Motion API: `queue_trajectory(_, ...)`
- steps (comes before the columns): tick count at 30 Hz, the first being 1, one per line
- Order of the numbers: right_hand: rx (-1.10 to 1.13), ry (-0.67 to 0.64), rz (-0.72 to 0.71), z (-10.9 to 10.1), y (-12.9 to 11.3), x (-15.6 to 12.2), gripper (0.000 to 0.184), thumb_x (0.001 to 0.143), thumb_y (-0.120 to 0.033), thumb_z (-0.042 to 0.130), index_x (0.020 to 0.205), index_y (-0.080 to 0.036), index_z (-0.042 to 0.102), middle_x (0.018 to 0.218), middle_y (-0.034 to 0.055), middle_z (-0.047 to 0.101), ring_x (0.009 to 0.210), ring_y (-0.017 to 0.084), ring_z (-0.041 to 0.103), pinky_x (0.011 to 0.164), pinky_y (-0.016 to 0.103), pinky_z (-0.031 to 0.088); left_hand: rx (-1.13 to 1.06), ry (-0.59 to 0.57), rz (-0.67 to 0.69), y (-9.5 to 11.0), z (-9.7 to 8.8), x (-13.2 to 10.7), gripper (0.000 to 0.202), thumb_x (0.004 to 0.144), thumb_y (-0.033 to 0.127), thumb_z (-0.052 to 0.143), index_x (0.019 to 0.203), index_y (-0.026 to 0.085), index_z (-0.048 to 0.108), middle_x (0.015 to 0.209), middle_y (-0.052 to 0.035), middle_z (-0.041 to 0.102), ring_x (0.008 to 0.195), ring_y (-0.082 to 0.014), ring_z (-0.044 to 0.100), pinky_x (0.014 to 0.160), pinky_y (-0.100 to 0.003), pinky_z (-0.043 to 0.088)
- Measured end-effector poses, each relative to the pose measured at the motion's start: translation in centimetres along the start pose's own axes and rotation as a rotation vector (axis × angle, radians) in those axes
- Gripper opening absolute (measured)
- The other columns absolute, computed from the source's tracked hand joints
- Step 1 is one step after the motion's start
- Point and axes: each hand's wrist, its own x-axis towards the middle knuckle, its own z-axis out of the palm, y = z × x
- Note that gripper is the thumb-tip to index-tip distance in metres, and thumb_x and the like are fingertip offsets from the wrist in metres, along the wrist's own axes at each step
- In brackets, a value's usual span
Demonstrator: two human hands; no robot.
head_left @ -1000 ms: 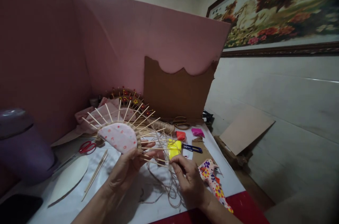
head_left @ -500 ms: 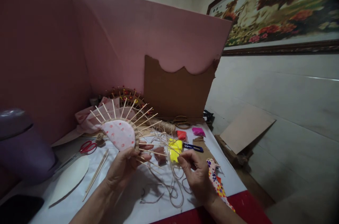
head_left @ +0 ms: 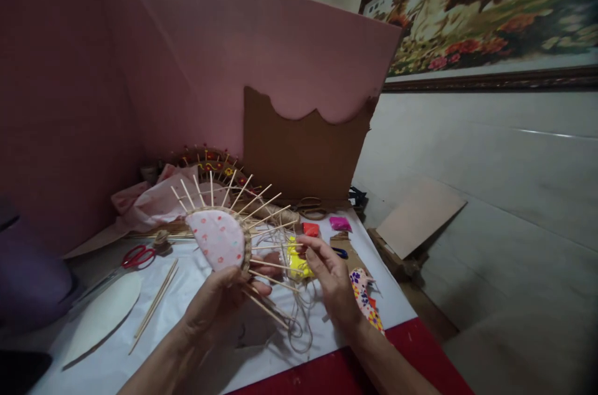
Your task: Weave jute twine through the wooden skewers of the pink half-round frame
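My left hand (head_left: 219, 304) is closed on the lower edge of a half-round fan piece (head_left: 218, 238) covered in pink dotted cloth, with several thin wooden sticks (head_left: 261, 208) fanning out from its rim. My right hand (head_left: 329, 280) reaches in among the sticks on the right side, its fingers pinched on a strand of jute twine (head_left: 299, 314) that trails down in loose loops onto the white table cover (head_left: 196, 326). A yellow packet (head_left: 295, 263) lies just behind my right fingers.
Red-handled scissors (head_left: 135, 256), loose sticks (head_left: 154, 306) and a white leaf-shaped cutout (head_left: 100, 318) lie at left. A red packet (head_left: 310, 229), a pink packet (head_left: 339, 223), a flowered cloth strip (head_left: 365, 298) and brown cardboard (head_left: 303, 146) sit at right and behind. A purple object (head_left: 28, 276) stands far left.
My right hand has risen from the table up to the sticks at the fan's right side, taking the twine with it. The left hand has turned the fan slightly. The view shifted left.
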Motion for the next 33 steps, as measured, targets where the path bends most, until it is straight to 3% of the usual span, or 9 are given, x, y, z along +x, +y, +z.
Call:
queue_trajectory(3,0.353,-0.137,0.288,0.3,0.0,-0.1,0.029,0.077,-0.039,0.064,0.097,-0.018,0.061,0.087,0.0063,0.066,0.077,0.016,0.06,0.074,0.031,0.046,0.036,-0.034,-0.06,-0.5,0.5,-0.1,0.025,0.064,0.013,0.053,0.079,0.008,0.072,0.075,-0.0125,0.072,0.061,-0.0191,0.065,0.067,-0.03,0.051)
queue_trajectory(5,0.425,-0.185,0.37,0.3,-0.1,-0.2,0.029,0.071,-0.036,0.071,0.089,-0.016,0.062,0.08,0.0049,0.066,0.067,0.013,0.059,0.064,0.026,0.045,0.054,-0.075,-0.101,-0.8,0.7,-0.2,0.027,0.066,0.015,0.051,0.081,0.006,0.072,0.068,-0.0139,0.071,0.063,-0.0203,0.065,0.07,-0.031,0.051)
queue_trajectory(9,0.404,-0.176,0.378,0.2,-0.3,-0.2,0.027,0.066,-0.035,0.075,0.077,-0.014,0.062,0.064,0.0002,0.061,0.054,0.009,0.051,0.052,0.022,0.039,0.047,-0.109,-0.099,-1.2,0.8,-0.2,0.028,0.066,0.013,0.051,0.085,0.007,0.071,0.069,-0.0133,0.071,0.065,-0.0215,0.066,0.071,-0.032,0.05)
queue_trajectory(15,0.413,-0.259,0.507,-0.4,0.0,-0.1,0.029,0.072,-0.04,0.069,0.083,-0.014,0.064,0.065,-0.0009,0.056,0.046,0.004,0.039,0.041,0.018,0.024,-0.025,-0.057,-0.11,-1.2,0.8,0.0,0.026,0.064,0.01,0.051,0.079,0.007,0.072,0.081,-0.0131,0.073,0.062,-0.0198,0.067,0.069,-0.03,0.051)
queue_trajectory(18,0.448,-0.252,0.554,-0.5,0.4,-0.1,0.026,0.069,-0.037,0.072,0.076,-0.015,0.06,0.056,-0.0056,0.047,0.042,0.003,0.029,0.041,0.018,0.018,-0.043,-0.03,-0.103,-1.1,0.7,0.0,0.024,0.064,0.009,0.052,0.077,0.007,0.071,0.087,-0.0131,0.073,0.062,-0.019,0.067,0.069,-0.029,0.051)
queue_trajectory(21,0.472,-0.221,0.566,-0.4,0.7,-0.2,0.026,0.066,-0.033,0.075,0.071,-0.015,0.057,0.054,-0.0064,0.044,0.043,0.003,0.028,0.042,0.018,0.016,-0.054,-0.036,-0.096,-1.0,0.5,0.0,0.024,0.064,0.01,0.053,0.079,0.008,0.071,0.088,-0.0128,0.073,0.062,-0.019,0.067,0.068,-0.029,0.05)
queue_trajectory(27,0.487,-0.137,0.515,-0.4,0.3,-0.2,0.025,0.064,-0.025,0.075,0.085,-0.017,0.063,0.053,-0.0086,0.042,0.04,0.001,0.021,0.039,0.019,0.01,-0.064,-0.044,-0.105,-1.1,0.4,-0.1,0.023,0.064,0.01,0.053,0.078,0.007,0.071,0.087,-0.0142,0.073,0.063,-0.0189,0.067,0.068,-0.028,0.05)
queue_trajectory(33,0.535,-0.184,0.545,-0.8,0.4,-0.2,0.025,0.067,-0.022,0.072,0.09,-0.013,0.067,0.051,-0.0092,0.032,0.043,0.002,0.016,0.04,0.018,0.009,-0.066,-0.056,-0.117,-1.3,0.4,0.0,0.023,0.063,0.01,0.054,0.079,0.008,0.07,0.086,-0.0127,0.073,0.062,-0.0188,0.067,0.07,-0.031,0.05)
